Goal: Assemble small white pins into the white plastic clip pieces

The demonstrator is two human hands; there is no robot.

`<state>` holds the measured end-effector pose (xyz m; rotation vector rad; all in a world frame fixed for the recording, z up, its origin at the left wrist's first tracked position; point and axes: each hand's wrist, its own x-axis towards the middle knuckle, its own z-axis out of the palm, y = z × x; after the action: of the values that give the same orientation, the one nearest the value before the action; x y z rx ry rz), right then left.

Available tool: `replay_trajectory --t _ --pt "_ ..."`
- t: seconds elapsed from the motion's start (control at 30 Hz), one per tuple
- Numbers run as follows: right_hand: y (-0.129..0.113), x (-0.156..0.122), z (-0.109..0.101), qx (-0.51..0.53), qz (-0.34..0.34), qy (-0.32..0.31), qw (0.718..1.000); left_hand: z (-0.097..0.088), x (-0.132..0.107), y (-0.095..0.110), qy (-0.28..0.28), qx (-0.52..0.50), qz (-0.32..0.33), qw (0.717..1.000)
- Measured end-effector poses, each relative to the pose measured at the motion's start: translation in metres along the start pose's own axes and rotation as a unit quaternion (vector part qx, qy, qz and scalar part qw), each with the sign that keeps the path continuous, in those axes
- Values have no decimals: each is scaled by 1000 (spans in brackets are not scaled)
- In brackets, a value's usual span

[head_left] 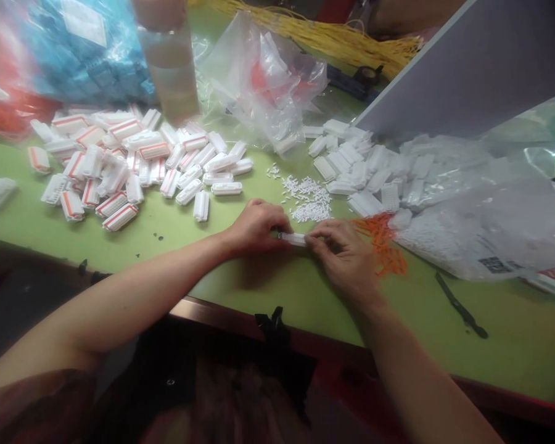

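Between my two hands, just above the green tabletop (259, 296), is a white plastic connector housing (293, 238). My left hand (259, 227) is closed around its left end. The fingers of my right hand (340, 250) pinch at its right end; whether they also hold a small part is too small to make out. Right beyond the housing lies a heap of tiny white pins (308, 200). Small orange strips (383, 240) lie beside my right hand, partly hidden by it.
White housings, several with orange stripes (120, 160), are heaped at left. Plain white pieces (361, 163) and a clear bag (481, 216) lie at right, near a dark knife-like tool (460, 305). Behind stand a bottle (169, 68), a blue-filled bag (92, 61) and yellow wires (333, 40).
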<state>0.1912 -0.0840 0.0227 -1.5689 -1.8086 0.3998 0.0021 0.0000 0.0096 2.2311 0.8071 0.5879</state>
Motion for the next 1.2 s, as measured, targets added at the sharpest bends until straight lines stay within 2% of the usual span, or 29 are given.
replay_trajectory --t 0.17,0.3,0.47,0.57,0.63,0.7,0.8,0.9,1.03,1.2 --pt "2 -1 -3 -48 -33 2 998 -1 0 1 -1 -2 -2 1000" --pt "5 -2 -5 -110 -92 12 990 0 0 0 1 -2 -3 1000" --pt "-2 -3 -6 -253 -175 28 951 1 0 -1 9 -6 4 1000" --pt "-9 -6 -7 -299 -202 24 932 2 0 -1 11 -6 3 1000" --pt "-10 -7 -8 -297 -197 13 934 1 0 -1 13 -5 4 1000" --pt "-8 -8 -8 -255 -170 1 952 1 0 -1 14 -6 6 1000" --pt "1 -3 -11 -129 -86 9 988 1 0 -1 6 -4 1 1000" --pt "9 9 -12 -87 -17 9 996 0 0 -1 -4 -3 -2 1000" --pt "16 27 -5 -163 -43 -41 985 1 0 -2 -2 -6 0 1000" --pt "22 31 -5 -233 -90 -49 967 1 0 -2 -5 -9 0 1000"
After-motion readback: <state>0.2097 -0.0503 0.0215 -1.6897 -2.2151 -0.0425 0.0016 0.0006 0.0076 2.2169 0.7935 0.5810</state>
